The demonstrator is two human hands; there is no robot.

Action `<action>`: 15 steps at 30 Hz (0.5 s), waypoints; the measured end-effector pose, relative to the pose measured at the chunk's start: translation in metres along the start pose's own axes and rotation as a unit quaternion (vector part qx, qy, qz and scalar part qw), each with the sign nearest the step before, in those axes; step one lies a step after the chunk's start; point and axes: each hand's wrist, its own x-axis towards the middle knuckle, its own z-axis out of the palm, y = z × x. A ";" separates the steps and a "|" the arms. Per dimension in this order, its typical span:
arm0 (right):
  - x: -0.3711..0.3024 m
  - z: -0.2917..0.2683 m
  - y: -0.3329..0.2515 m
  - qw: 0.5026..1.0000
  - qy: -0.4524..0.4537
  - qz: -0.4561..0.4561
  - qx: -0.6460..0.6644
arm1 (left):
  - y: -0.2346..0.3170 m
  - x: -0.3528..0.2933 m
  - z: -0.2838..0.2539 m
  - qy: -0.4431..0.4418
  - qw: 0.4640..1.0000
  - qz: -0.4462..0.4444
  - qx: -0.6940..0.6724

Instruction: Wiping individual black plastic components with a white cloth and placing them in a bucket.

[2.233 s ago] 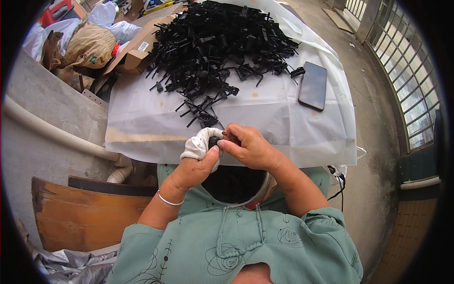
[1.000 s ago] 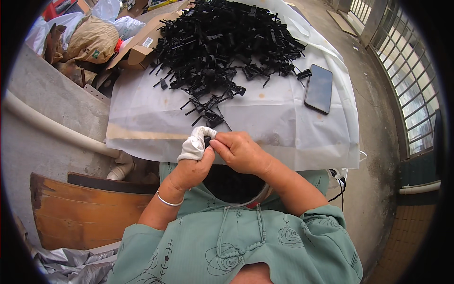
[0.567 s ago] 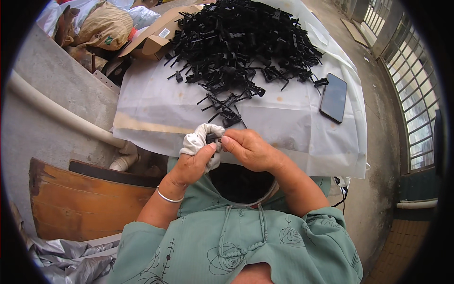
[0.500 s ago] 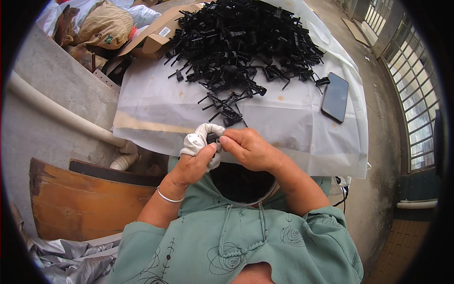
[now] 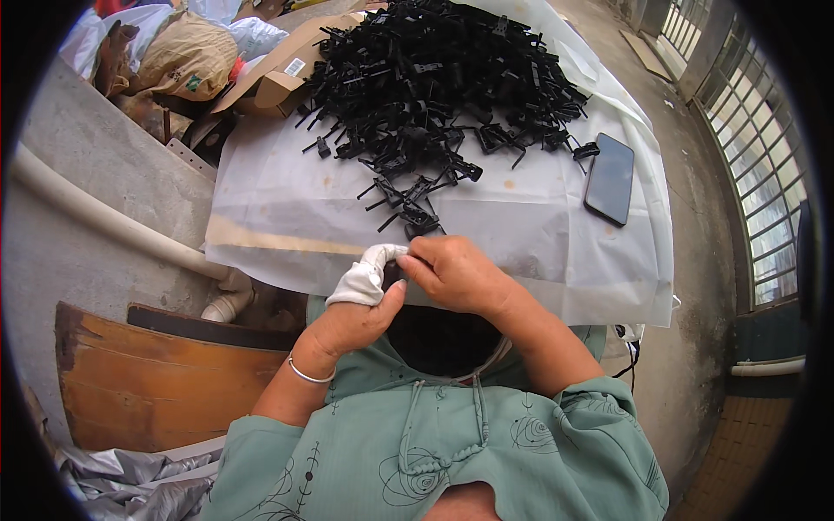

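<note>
My left hand (image 5: 354, 317) has a white cloth (image 5: 360, 282) wrapped over its fingers, which curve toward the right. Its bare thumb stands apart from them, with a dark gap between. Close against the cloth's end, my right hand (image 5: 456, 271) has its fingers curled together; what they hold, if anything, is hidden. Just beyond its knuckles lies a black plastic part (image 5: 421, 224), the nearest of a large pile of black clip-like parts (image 5: 443, 87) with thin prongs. Below both hands, a dark round opening (image 5: 443, 334), like a bucket's, sits at my lap.
White sheeting (image 5: 287, 195) covers the table. A phone (image 5: 611, 180) lies at its right side. An opened cardboard box (image 5: 278, 87) stands at the back left, near bags (image 5: 193, 56). A pipe (image 5: 113, 213) and a wooden board (image 5: 156, 373) are on the left, a barred window (image 5: 756, 165) on the right.
My left thumb has moved away from the cloth-covered fingers, and the dark piece between my hands no longer shows. The right hand has shifted slightly, its fingers still curled.
</note>
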 end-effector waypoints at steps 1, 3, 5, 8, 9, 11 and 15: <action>0.002 -0.005 0.001 0.997 0.047 0.020 -0.064 | 0.002 0.000 0.000 -0.006 0.999 0.008 0.030; 0.008 -0.003 0.008 0.987 0.088 0.033 -0.134 | -0.001 0.002 -0.003 -0.025 0.994 0.055 0.090; 0.012 0.002 0.018 0.965 0.100 0.062 -0.235 | 0.002 0.007 -0.004 -0.032 0.986 0.088 0.135; 0.010 -0.001 0.025 0.972 0.118 0.025 -0.201 | -0.003 0.014 -0.009 0.039 0.991 0.069 0.103; 0.008 -0.006 0.026 0.972 0.118 0.025 -0.202 | -0.002 0.021 -0.010 0.071 0.979 0.115 0.154; 0.003 -0.020 0.022 0.994 0.058 0.015 -0.090 | -0.006 0.033 -0.014 0.050 0.979 0.128 0.152; -0.002 -0.030 0.020 0.998 0.034 0.050 -0.033 | -0.006 0.050 -0.010 -0.009 0.985 0.122 0.118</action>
